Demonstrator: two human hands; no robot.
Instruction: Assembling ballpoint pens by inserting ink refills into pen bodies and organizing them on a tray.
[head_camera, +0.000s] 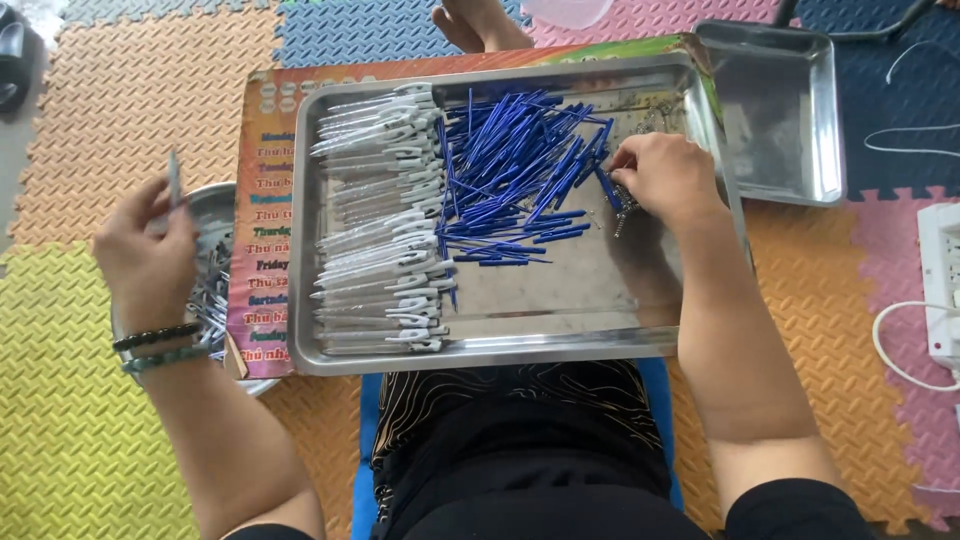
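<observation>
- The left hand (148, 250) is raised over the side of a round metal bowl (215, 205), and its fingers are closed around one thin grey pen part (174, 178), which stands almost upright above the knuckles.
- Two bead bracelets (156, 346), one dark and one green, sit on the wrist just below this grip.
- Under and beside the same hand, the bowl holds more grey pen pieces (210, 300), heaped together.
- The right hand (668, 178) rests inside a big steel tray (560, 345), and its fingertips are pinched together on something small at the edge of a little heap of small metal springs (622, 207); what exactly is between the fingers cannot be told.
- Touching these fingertips on the inner side lies a loose pile of blue pen refills (520, 170), crossing each other in many directions.
- Further from that grip, toward the left hand, a row of clear pen barrels with white clips (385, 215) lies in neat order along the tray side.
- The tray sits on a colourful printed board (268, 150).
- Beyond the right hand, well apart, a smaller steel tray (785, 120) lies on the foam floor mats (90, 430).
</observation>
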